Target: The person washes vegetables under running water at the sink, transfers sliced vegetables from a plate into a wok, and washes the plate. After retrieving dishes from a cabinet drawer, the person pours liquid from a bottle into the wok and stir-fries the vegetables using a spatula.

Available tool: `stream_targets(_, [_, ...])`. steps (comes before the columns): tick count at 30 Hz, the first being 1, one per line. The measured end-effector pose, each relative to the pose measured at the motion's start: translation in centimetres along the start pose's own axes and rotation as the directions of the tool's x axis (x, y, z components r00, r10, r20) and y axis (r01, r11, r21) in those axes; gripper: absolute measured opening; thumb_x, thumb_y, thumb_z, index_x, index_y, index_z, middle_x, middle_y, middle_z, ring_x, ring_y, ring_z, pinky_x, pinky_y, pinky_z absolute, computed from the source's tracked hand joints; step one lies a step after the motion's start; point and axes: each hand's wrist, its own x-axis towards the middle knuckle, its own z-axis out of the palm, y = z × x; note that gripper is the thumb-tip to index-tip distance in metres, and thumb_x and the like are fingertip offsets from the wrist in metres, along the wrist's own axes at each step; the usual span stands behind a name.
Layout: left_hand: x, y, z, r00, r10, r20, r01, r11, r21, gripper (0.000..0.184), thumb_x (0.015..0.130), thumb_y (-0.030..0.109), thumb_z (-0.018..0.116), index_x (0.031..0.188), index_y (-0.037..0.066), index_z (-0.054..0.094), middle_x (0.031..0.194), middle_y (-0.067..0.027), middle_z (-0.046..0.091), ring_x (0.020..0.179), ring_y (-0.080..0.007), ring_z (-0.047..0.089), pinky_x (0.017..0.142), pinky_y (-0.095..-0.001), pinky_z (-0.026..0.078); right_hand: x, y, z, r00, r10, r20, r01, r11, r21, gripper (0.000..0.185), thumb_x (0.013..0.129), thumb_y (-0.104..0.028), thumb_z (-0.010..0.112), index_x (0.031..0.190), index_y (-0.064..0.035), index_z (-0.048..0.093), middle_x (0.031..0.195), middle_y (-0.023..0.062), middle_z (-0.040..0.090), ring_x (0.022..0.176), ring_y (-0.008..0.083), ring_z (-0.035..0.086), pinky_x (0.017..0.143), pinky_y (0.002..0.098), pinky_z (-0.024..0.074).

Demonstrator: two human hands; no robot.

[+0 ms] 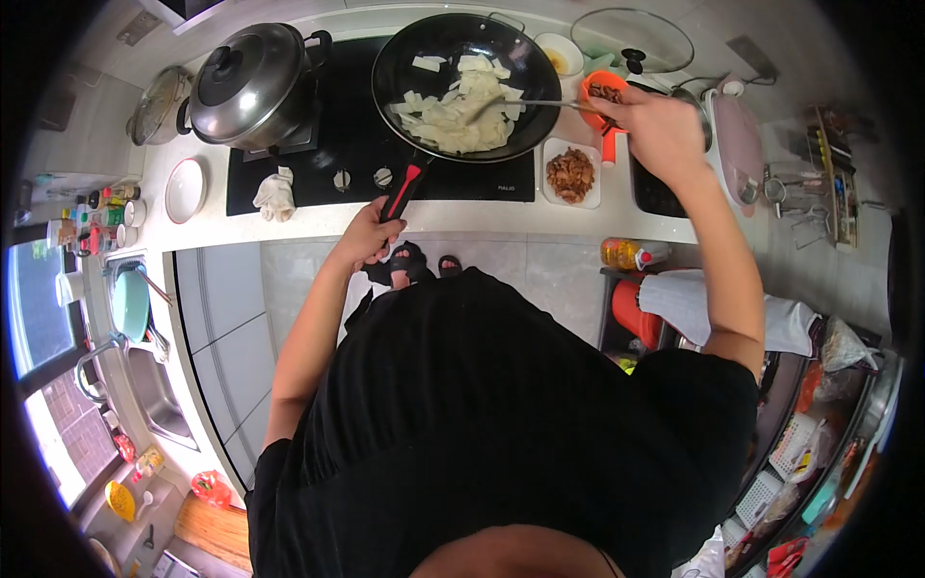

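A black wok (405, 69) sits on the cooktop with pale, flat sliced pieces (461, 114) heaped in it. My left hand (369, 236) is wrapped round the wok's black and red handle (403, 191). In my right hand (663, 133) is the long thin handle of a metal spatula (544, 103), its head down among the pale slices. Beneath that hand, partly hidden, stands an orange handled cup (590, 114) with dark brown pieces in it. A white square dish (592, 198) of browned chopped pieces lies right of the cooktop.
A lidded steel pot (252, 91) stands left of the wok. Near it are a white bowl (185, 190) and a crumpled cloth (276, 195). Behind the orange cup are a small white bowl (570, 50) and a glass lid (665, 34). An oil bottle (621, 253) is below the counter, right.
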Motion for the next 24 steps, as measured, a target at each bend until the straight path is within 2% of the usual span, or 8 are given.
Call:
stream_targets(4, [0.1,0.0,0.0,1.0,0.0,-0.001,0.0,1.0,-0.006,0.027,0.086,0.007,0.059,0.111,0.011,0.05,0.06,0.0033,0.045,0.034,-0.005,0.036,0.03,-0.0202,0.021,-1.2,1.0,-2.4,0.995,-0.026,0.101,0.032,0.997,-0.064,0.044,0.075,-0.006,0.059,0.111,-0.0292,0.069,0.081,0.0005,0.062,0.073,0.0213,0.064,0.059,0.0344,0.0502])
stream_targets(7, [0.0,0.0,0.0,1.0,0.006,0.001,-0.006,1.0,0.007,0.028,0.086,0.007,0.059,0.113,0.011,0.05,0.06,0.0032,0.045,0.034,-0.0047,0.036,0.03,-0.0198,0.02,0.9,-0.5,1.8,0.982,0.061,0.18,-0.041,0.992,-0.116,0.027,0.084,-0.015,0.057,0.102,-0.0275,0.072,0.084,0.0052,0.066,0.075,0.0208,0.066,0.059,0.0345,0.0503])
stream_targets(11, [0.0,0.3,-0.1,1.0,-0.02,0.001,0.02,1.0,0.002,0.029,0.086,0.008,0.059,0.113,0.013,0.05,0.06,0.0033,0.045,0.034,-0.0044,0.036,0.03,-0.0192,0.02,3.0,-1.3,7.9,0.971,0.217,0.104,-0.223,0.973,0.05,0.03,0.089,-0.023,0.053,0.114,-0.0327,0.066,0.087,0.0076,0.067,0.077,0.0214,0.066,0.061,0.0365,0.0509])
stream_targets(12, [-0.2,0.5,0.0,1.0,-0.02,-0.002,0.02,1.0,0.003,0.029,0.086,0.008,0.059,0.113,0.013,0.05,0.06,0.0033,0.045,0.034,-0.0043,0.036,0.03,-0.0191,0.02,3.3,-0.5,6.9,0.92,0.275,0.28,-0.317,0.942,0.113,0.034,0.088,-0.028,0.054,0.12,-0.0352,0.062,0.089,0.0062,0.068,0.08,0.0235,0.066,0.065,0.0387,0.0518])
stream_targets(18, [0.2,0.1,-0.4,1.0,-0.009,0.017,0.009,1.0,0.002,0.027,0.086,0.008,0.059,0.111,0.013,0.05,0.06,0.0036,0.045,0.034,-0.0042,0.037,0.03,-0.0188,0.02,3.9,4.1,8.4,0.803,0.489,0.341,-0.558,0.818,0.14,0.032,0.09,-0.03,0.052,0.12,-0.0325,0.063,0.096,0.0085,0.069,0.084,0.0247,0.067,0.071,0.0388,0.0516])
stream_targets(21, [0.0,0.3,-0.4,1.0,-0.008,0.019,0.008,1.0,0.004,0.025,0.086,0.008,0.059,0.108,0.013,0.05,0.059,0.0036,0.045,0.035,-0.0042,0.037,0.03,-0.0188,0.02,5.8,3.4,15.0,0.774,0.318,0.547,-0.611,0.602,0.514,0.033,0.089,-0.028,0.053,0.12,-0.0289,0.064,0.092,0.0112,0.07,0.082,0.0248,0.067,0.072,0.0352,0.0507])
stream_targets(23, [-0.1,0.4,-0.3,1.0,-0.013,0.011,0.013,1.0,0.005,0.023,0.086,0.009,0.059,0.107,0.013,0.05,0.059,0.0037,0.045,0.035,-0.0042,0.037,0.03,-0.0189,0.02,6.6,1.3,19.5,0.812,0.245,0.529,-0.577,0.467,0.67,0.035,0.092,-0.03,0.05,0.125,-0.0267,0.06,0.092,0.0081,0.069,0.083,0.0213,0.067,0.072,0.0349,0.0498])
stream_targets(24, [-0.1,0.4,-0.2,1.0,-0.017,0.008,0.017,1.0,0.004,0.023,0.086,0.009,0.059,0.107,0.013,0.05,0.059,0.0037,0.045,0.035,-0.0042,0.037,0.03,-0.0189,0.02,6.8,0.2,18.5,0.823,0.248,0.511,-0.561,0.492,0.665,0.035,0.091,-0.029,0.051,0.124,-0.0273,0.061,0.091,0.0086,0.069,0.082,0.0227,0.067,0.071,0.035,0.0499])
